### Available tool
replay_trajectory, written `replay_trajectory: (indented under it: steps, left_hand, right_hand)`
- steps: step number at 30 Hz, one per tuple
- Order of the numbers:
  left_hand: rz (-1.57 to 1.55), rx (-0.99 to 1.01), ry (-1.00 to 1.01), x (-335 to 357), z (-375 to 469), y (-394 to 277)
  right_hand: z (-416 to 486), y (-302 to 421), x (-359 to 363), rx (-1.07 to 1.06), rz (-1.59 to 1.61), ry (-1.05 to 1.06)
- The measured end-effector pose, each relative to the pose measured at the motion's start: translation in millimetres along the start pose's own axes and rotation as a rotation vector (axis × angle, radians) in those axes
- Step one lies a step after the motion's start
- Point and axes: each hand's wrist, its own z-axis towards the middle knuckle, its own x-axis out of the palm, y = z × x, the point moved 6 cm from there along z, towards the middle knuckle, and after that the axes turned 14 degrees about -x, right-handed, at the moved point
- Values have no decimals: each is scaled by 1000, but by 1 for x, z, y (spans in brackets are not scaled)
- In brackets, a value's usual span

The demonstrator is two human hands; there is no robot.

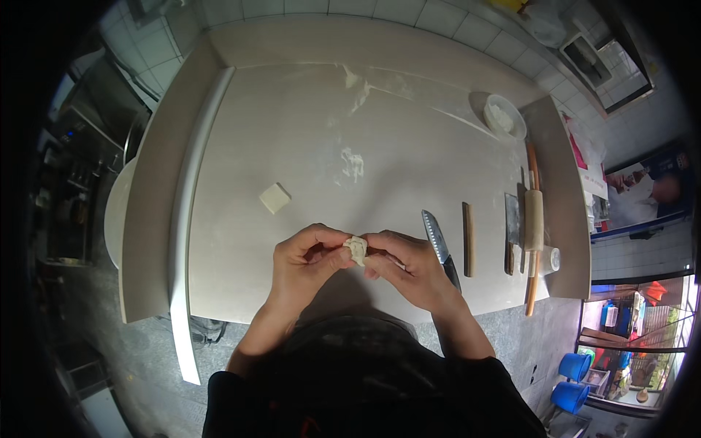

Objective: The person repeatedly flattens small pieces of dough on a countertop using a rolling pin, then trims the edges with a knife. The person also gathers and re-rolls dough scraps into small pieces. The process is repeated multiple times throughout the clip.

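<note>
Between both hands, above the front part of the worktable (235, 263), is a small pale piece of dough (357, 251) with folds on its surface. My left hand (306, 257) pinches its left side between thumb and fingers. From the right, my right hand (402, 263) grips the same piece with thumb and forefinger. Part of the dough is hidden by the fingertips. A square, pale block of dough (275, 198) lies on the table, ahead and to the left of my left hand. Close to my right wrist rests a knife (435, 235) with a dimpled blade and dark handle.
Right of the knife lie a wooden stick (469, 239), a flat-bladed scraper (512, 219) and a rolling pin (534, 219). A white bowl (505, 117) holding flour stands in the back right corner. Flour (353, 164) is scattered mid-table. Raised boards (153, 219) border the table.
</note>
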Motion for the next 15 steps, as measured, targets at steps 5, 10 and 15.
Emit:
replay_trajectory:
  steps: [5, 10, 15]
  left_hand:
    - [-10, 32, 13, 6, -7, -1]
    - [234, 107, 12, 15, -15, -18]
    - [238, 104, 170, 11, -17, -26]
  right_hand:
    - [1, 2, 0, -69, -12, 40]
    - [-6, 1, 0, -27, -117, -93]
    - [-14, 2, 3, -110, -82, -97]
